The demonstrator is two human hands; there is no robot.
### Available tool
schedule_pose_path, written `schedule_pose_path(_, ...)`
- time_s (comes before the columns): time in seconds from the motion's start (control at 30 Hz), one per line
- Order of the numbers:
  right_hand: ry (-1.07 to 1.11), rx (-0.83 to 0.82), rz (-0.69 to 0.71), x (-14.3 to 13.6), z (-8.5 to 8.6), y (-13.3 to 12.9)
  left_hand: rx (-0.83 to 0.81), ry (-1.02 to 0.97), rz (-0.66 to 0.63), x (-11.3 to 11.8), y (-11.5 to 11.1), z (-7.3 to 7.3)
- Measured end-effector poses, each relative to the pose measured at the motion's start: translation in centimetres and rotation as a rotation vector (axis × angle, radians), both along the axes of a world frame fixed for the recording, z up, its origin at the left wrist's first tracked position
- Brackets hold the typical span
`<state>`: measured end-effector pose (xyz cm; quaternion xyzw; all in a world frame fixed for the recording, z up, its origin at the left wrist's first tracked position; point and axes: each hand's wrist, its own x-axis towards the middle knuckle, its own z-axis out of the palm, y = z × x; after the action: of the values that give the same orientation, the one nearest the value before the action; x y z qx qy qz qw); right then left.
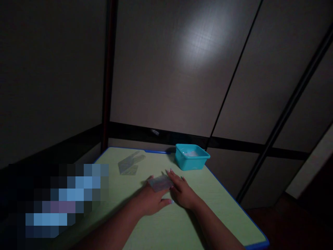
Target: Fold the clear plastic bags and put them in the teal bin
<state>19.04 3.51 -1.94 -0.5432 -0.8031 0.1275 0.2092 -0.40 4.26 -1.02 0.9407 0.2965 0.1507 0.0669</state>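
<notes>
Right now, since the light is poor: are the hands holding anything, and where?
Both hands, left hand and right hand, press a small clear plastic bag flat on the table, at its near edge.

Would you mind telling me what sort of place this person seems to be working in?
Probably a dim room in a home, in a corner. A low green table with blue edging stands against panelled walls; a teal plastic tub sits on it, and both hands press a small clear bag.

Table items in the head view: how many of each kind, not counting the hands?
Clear plastic bag: 2, one under both hands, one lying apart
Teal tub: 1
Total: 3, all on the green table
</notes>
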Motion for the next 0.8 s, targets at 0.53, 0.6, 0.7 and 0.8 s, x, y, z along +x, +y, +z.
schedule_pose_path(0.53, -0.13, 0.009, -0.028, -0.2, 0.0, 0.1, 0.0, -0.367, 0.562, -0.9, 1.0, 2.3)
schedule_pose_path(0.6, -0.144, 0.006, -0.027, -0.3, 0.1, 0.1, -0.025, -0.377, 0.63, -1.1, 1.6, 2.1)
schedule_pose_path(0.7, -0.157, -0.001, -0.038, -0.4, 0.1, 0.1, -0.041, -0.324, 0.643, -1.3, 1.8, 1.8)
schedule_pose_path(0.8, -0.167, 0.0, -0.036, -0.4, 0.1, 0.0, -0.052, -0.292, 0.679, -1.3, 1.3, 1.9)
